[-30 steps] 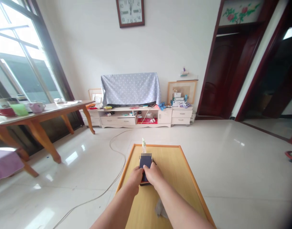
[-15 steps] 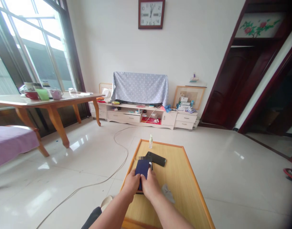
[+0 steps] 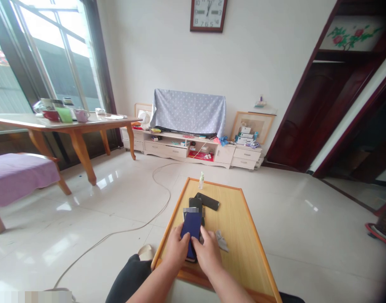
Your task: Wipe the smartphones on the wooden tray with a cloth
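My left hand and my right hand both grip a dark blue phone, held upright over the near end of a low wooden table. Thumbs press on its lower part. Just beyond it on the table lie two black phones, one right behind the blue one and one angled to the right. A crumpled grey cloth rests by my right hand. A small clear spray bottle stands at the table's far edge.
A white cable snakes over the glossy tile floor at the left. A long wooden table with cups stands by the window, a purple bench below it. A white TV cabinet with a covered screen lines the far wall. Dark doorways open at the right.
My hands with the blue phone have drawn back toward me and lifted it off the table. The two black phones behind it have come into sight as the view shifted.
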`<state>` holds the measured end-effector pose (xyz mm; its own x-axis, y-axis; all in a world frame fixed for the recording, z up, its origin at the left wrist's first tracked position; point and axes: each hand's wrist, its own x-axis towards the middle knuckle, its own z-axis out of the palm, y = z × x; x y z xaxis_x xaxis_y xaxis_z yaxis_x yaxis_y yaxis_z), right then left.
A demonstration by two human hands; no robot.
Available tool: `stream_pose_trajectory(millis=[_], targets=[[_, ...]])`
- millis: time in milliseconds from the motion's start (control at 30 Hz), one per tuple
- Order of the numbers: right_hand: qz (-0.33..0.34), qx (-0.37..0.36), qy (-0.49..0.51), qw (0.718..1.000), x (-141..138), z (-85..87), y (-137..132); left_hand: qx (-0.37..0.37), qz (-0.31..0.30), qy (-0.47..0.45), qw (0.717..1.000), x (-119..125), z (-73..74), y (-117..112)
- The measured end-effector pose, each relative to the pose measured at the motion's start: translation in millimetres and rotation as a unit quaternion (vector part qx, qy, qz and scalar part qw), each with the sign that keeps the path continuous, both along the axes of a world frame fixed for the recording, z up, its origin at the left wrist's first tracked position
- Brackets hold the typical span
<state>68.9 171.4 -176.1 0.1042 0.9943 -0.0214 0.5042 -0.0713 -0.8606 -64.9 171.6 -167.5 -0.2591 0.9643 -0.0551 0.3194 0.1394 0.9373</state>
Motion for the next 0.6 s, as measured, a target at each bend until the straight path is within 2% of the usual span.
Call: stream_pose_trajectory(millis=[100,200,367,500,600], targets=[[-0.026,0.013,0.078,0.997,7.8,-10.1,-1.7,0.008,-0.032,0.054,0.998,8.9,-5.5,-4.0],[-0.067,-0.011,0.191,0.979,15.1,-17.7,-3.2,-0.003,-0.056,0.128,0.99,18.4,-8.1,-7.2],[-0.09,-0.082,0.337,0.934,30.1,-14.5,-8.4,0.006,-0.075,0.129,0.989,27.9,-7.5,-8.2],[-0.099,-0.095,0.359,0.923,49.4,-4.9,-17.5,0.022,-0.088,0.139,0.986,27.3,-2.8,-9.2],[-0.114,-0.107,0.364,0.918,68.7,-2.9,-26.2,0.034,-0.116,0.183,0.976,26.1,1.1,-12.7]])
